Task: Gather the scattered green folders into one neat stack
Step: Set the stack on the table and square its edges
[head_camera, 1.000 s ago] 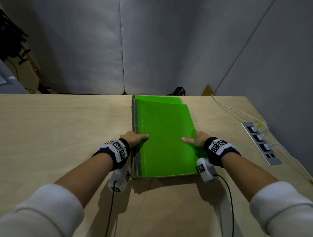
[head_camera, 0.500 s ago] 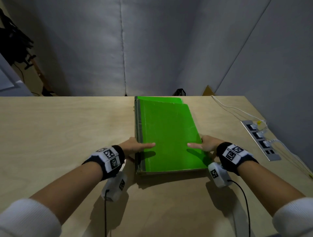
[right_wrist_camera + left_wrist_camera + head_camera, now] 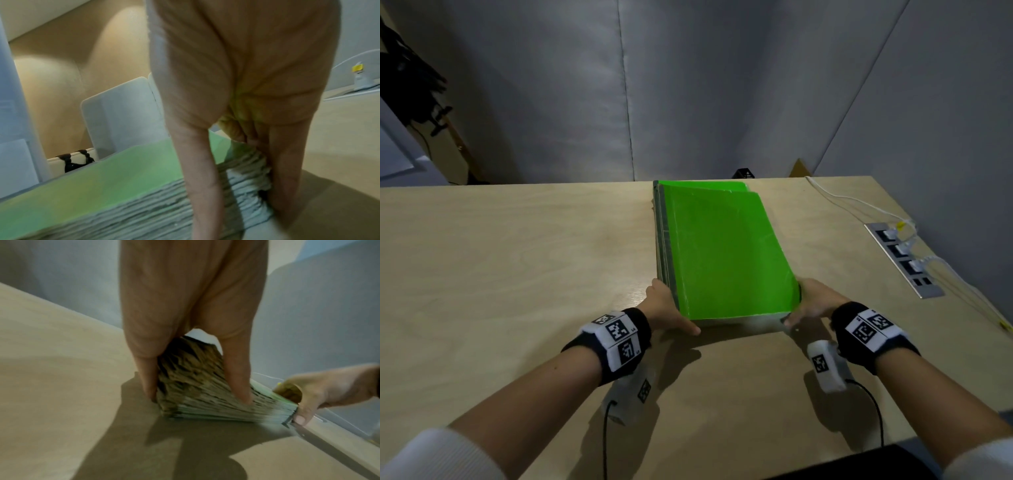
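A thick stack of green folders point(image 3: 722, 250) lies on the wooden table point(image 3: 517, 274), its long side running away from me. The folder under the top cover sticks out a little at the far end. My left hand point(image 3: 676, 308) cups the near left corner: straight fingers point(image 3: 151, 386) press the left side and the thumb lies across the near edge. My right hand point(image 3: 801, 305) cups the near right corner the same way. The wrist views show the layered stack point(image 3: 205, 394) point(image 3: 102, 186) between the thumb and fingers of the left hand point(image 3: 197, 397) and right hand point(image 3: 244, 219).
A metal power strip point(image 3: 904, 260) with white plugs and cables is set into the table near its right edge. Grey padded walls stand behind the table. A dark object point(image 3: 859, 462) sits at the table's near right edge.
Both hands have left the top cover and slid toward me along the stack's sides. They now sit at its near corners.
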The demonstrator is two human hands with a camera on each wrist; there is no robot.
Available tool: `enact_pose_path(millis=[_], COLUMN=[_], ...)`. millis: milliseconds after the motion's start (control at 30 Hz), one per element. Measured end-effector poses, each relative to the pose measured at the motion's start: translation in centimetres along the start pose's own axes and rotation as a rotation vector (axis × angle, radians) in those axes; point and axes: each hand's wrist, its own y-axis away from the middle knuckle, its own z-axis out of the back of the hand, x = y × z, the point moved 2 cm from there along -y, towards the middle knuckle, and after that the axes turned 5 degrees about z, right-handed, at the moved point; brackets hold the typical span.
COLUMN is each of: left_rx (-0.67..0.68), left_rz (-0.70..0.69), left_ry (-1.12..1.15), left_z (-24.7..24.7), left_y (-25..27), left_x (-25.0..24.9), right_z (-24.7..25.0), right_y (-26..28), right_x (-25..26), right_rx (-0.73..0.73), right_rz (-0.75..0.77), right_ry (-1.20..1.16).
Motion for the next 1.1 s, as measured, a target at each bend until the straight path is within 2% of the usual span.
enact_pose_path(millis=[167, 467, 667, 800, 867, 1000, 1100], left_rx=[-0.081, -0.147, -0.087, 0.012, 0.047, 0.018, -0.073], left_rz=[-0.004, 0.020, -0.013, -0.051, -0.075, -0.088, -0.120], left_ry=[-0.057, -0.047, 0.025, 0.079, 0.033, -0.154, -0.210], left_z=[-0.3, -1.0, -0.5, 0.3, 1.0, 2.0, 1.0], left_y=[0.2, 0.3, 0.1, 0.0, 0.1, 0.6, 1.4], left_x=[-0.3, -0.7, -0.4, 0.3, 0.9, 1.3, 0.6], right_z=[0.5, 0.3, 0.0, 0.4, 0.5, 0.3, -0.1], right_y=[-0.6, -0.7, -0.6, -0.2, 0.1, 0.6, 0.8], right_x=[0.1, 0.2, 0.4, 0.4, 0.0, -0.5, -0.6], right_rx=[-0.053, -0.074, -0.061, -0.014, 0.007, -0.041, -0.140], right_rz=[0.001, 0.015, -0.003, -0.003, 0.000, -0.002, 0.009], right_ry=[0.038, 0.071, 0.085, 0.049, 0.003, 0.052, 0.140])
